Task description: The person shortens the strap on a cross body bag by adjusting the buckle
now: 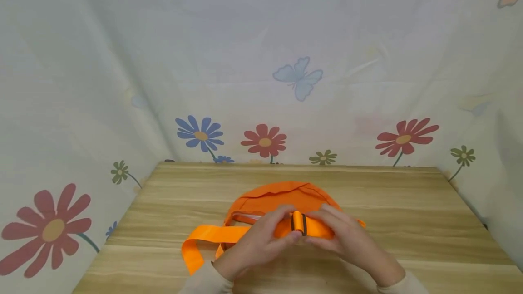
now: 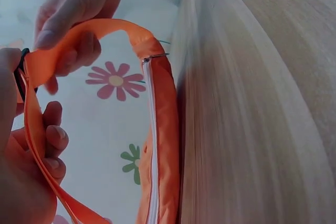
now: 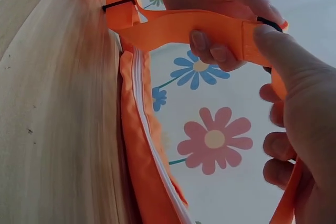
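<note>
An orange waist bag (image 1: 282,196) lies on the wooden table, with its webbing strap (image 1: 216,233) raised in front of it. My left hand (image 1: 263,237) grips the strap left of a black slider (image 1: 304,225). From the other side my right hand (image 1: 347,239) holds the strap, its thumb close to the slider in the right wrist view. The strap arches from the bag's ends up to both hands in the wrist views. A white zipper (image 2: 151,140) runs along the bag's edge. Another black bar (image 3: 119,4) crosses the strap near the bag's end.
The wooden table (image 1: 163,198) extends around the bag on all sides. A loose strap end loops out to the left of my left wrist. Behind the table hangs a pale curtain (image 1: 229,58) printed with flowers and butterflies.
</note>
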Tool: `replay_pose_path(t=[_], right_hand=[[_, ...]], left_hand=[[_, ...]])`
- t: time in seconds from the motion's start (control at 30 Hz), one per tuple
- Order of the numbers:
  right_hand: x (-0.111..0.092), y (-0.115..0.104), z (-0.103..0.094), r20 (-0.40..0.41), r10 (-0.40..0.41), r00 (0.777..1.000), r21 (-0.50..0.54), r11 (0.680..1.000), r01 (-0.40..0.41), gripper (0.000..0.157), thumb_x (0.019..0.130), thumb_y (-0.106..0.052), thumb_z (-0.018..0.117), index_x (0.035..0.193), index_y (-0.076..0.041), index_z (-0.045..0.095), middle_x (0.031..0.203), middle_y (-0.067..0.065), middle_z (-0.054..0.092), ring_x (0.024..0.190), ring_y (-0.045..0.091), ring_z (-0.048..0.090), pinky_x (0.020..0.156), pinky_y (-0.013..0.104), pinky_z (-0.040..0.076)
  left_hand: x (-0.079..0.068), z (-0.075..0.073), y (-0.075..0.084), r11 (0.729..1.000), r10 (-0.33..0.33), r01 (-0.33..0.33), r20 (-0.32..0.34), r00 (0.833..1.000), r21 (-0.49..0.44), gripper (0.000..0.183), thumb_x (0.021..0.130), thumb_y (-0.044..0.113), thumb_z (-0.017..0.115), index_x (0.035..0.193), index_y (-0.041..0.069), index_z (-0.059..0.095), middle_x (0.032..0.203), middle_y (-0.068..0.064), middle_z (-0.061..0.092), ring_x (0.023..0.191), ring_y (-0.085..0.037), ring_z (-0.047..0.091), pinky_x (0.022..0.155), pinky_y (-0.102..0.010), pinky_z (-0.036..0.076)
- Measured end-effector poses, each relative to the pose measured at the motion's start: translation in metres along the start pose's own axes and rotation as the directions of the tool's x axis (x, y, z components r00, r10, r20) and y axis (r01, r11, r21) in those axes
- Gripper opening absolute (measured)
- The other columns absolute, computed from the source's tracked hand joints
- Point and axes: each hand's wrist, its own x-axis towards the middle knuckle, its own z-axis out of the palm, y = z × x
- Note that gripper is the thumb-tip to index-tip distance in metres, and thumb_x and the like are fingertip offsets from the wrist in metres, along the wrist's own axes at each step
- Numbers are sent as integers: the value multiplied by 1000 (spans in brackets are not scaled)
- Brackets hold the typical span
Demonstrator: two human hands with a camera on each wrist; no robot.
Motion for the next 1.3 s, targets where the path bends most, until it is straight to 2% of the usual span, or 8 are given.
replay_pose_path(t=[0.17, 0.33, 0.47, 0.6, 0.8, 0.93, 1.1, 1.3], right_hand=[[-8, 6, -8, 46, 120, 992, -72, 991, -117, 54, 80, -23, 97, 127, -15, 73, 112, -9, 72, 94, 4, 65, 84, 27, 63], [-14, 15, -16, -1, 127, 992, -75, 989, -127, 51, 79, -18, 97, 125, -17, 75, 104, -12, 66, 88, 0, 57, 78, 18, 56], [-14, 18, -16, -25, 76, 997, -49, 996, -77, 42, 88, -25, 91, 126, -17, 74, 102, -12, 59, 86, 0, 52, 75, 12, 46], [-13, 19, -14, -38, 49, 998, -21, 999, -50, 35, 98, -33, 81, 127, -15, 73, 103, -11, 58, 85, -1, 51, 74, 11, 42], [-12, 17, -10, -19, 48, 999, -50, 998, -49, 36, 98, -28, 81, 130, -15, 71, 111, -9, 64, 91, 3, 58, 85, 12, 46], [-12, 15, -9, 9, 66, 998, -83, 994, -65, 41, 96, -22, 83, 133, -17, 68, 117, -10, 66, 98, 6, 62, 92, 22, 56], [-13, 12, -6, 43, 115, 992, -82, 990, -112, 48, 92, -14, 86, 135, -18, 65, 124, -9, 68, 106, 8, 65, 94, 39, 63], [-11, 8, -4, 66, 160, 985, -75, 985, -155, 45, 95, -18, 83, 135, -15, 65, 130, -5, 70, 112, 13, 69, 98, 45, 63]], left_hand=[[0, -3, 1, 993, -111, 111, -19, 994, -35, 51, 106, 61, 59, 149, 33, 52, 147, -1, 64, 133, -25, 61, 118, -62, 47], [-1, -8, -3, 994, -101, 98, -61, 993, -49, 51, 108, 55, 60, 150, 27, 53, 149, -8, 63, 137, -31, 60, 119, -65, 44], [-1, -8, -7, 994, -79, 74, -70, 994, -75, 47, 109, 54, 59, 148, 29, 50, 145, -1, 64, 134, -24, 59, 121, -61, 44], [0, -6, -9, 994, -40, 33, -64, 997, -108, 47, 111, 50, 56, 150, 26, 46, 142, 3, 63, 131, -19, 60, 122, -56, 45], [0, -4, -8, 984, 49, -59, -61, 997, -171, 41, 114, 38, 53, 150, 24, 39, 137, 1, 65, 119, -14, 63, 110, -33, 55], [3, -3, -7, 969, 81, -90, -48, 996, -230, 41, 116, 34, 49, 152, 20, 35, 135, -2, 65, 115, -16, 63, 105, -28, 55], [4, 0, -5, 945, 71, -78, -35, 997, -317, 41, 116, 35, 50, 151, 22, 34, 143, -3, 65, 122, -26, 64, 109, -28, 53], [5, 2, -2, 942, 54, -54, -10, 999, -331, 45, 114, 38, 54, 153, 26, 35, 147, 3, 65, 126, -16, 62, 115, -29, 50]])
